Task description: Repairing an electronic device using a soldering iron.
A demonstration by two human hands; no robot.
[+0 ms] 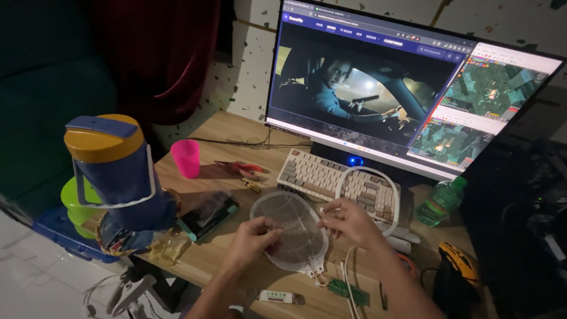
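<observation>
Mesh racket head, oval, held just above the surface: left hand and right hand pinching opposite edges, steadying it; circuit board wired beneath.

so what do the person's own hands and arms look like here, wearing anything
Both forearms are bare, with no sleeves reaching into view. The left hand and the right hand wear no gloves, and no rings are visible in this dim light. A pale band or strap seems to sit at the left wrist, near the bottom edge of the picture, though it is too cut off to be sure.
</observation>
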